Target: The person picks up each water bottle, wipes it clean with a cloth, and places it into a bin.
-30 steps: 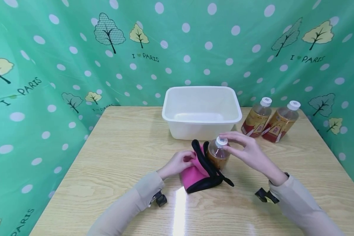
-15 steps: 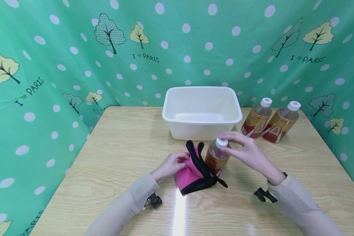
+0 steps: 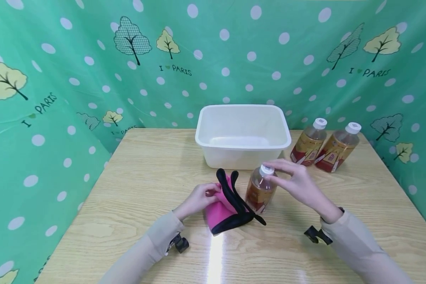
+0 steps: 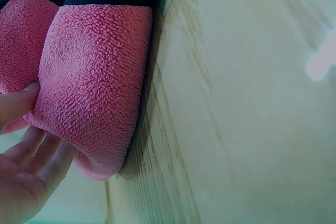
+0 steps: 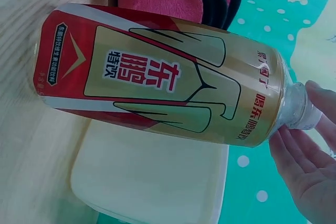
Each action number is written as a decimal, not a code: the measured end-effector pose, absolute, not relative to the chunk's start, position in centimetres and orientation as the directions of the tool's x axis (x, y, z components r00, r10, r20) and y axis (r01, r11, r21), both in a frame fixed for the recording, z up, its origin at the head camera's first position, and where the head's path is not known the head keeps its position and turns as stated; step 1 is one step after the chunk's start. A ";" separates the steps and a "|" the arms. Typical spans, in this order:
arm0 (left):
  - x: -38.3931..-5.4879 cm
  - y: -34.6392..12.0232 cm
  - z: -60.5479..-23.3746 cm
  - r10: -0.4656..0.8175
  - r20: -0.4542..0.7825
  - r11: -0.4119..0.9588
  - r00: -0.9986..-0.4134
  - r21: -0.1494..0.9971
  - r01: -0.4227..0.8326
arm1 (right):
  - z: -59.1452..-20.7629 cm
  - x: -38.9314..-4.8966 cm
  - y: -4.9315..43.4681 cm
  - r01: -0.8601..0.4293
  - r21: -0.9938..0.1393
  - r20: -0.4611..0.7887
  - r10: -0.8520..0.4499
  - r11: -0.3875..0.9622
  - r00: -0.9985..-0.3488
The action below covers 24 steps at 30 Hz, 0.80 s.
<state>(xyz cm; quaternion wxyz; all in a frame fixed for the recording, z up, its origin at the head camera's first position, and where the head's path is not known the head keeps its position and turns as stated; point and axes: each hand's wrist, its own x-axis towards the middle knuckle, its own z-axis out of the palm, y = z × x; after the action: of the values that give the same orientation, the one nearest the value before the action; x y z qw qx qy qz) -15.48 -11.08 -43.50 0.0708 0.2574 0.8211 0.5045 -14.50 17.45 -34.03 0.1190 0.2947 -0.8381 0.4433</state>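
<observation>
A pink fleecy cloth (image 3: 221,215) with black edging stands folded on the table, its black-edged layers facing right. My left hand (image 3: 198,198) pinches its left side between thumb and fingers; the left wrist view shows the thumb on the near face of the cloth (image 4: 100,66) and fingers under it. Just right of the cloth, an upright drink bottle (image 3: 259,194) has a red and gold label and a white cap. My right hand (image 3: 298,181) holds it by the cap, thumb on one side and fingers on the other. The label of the bottle (image 5: 152,77) fills the right wrist view.
Behind both hands stands a white plastic tub (image 3: 243,156), its inside bare. Two similar bottles, one on the left (image 3: 307,146) and one on the right (image 3: 337,149), stand at the back right. A green dotted curtain (image 3: 213,51) hangs behind the wooden table (image 3: 138,173).
My left hand has drawn the cloth leftward, away from the bottle, so more of the label shows. My right hand and the bottle have barely moved.
</observation>
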 end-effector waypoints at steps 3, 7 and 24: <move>-15.4 -11.4 -43.4 0.494 0.146 0.363 -0.857 0.861 0.357 | -33.7 -14.7 17.3 -0.615 -0.667 0.482 -0.385 0.421 -0.787; -14.9 -11.7 -42.2 0.493 0.138 0.372 -0.859 0.859 0.352 | -33.0 -15.1 17.1 -0.638 -0.661 0.503 -0.398 0.395 -0.767; -15.0 -12.6 -43.4 0.485 0.170 0.362 -0.858 0.853 0.375 | -27.3 -17.1 15.9 -0.645 -0.652 0.501 -0.412 0.398 -0.761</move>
<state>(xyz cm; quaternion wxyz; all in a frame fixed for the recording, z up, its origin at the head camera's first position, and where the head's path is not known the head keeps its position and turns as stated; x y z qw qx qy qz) -15.04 -12.62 -43.41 0.0552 0.2609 0.8235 0.5007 -17.05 15.90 -27.34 0.1307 0.3200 -0.8259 0.4455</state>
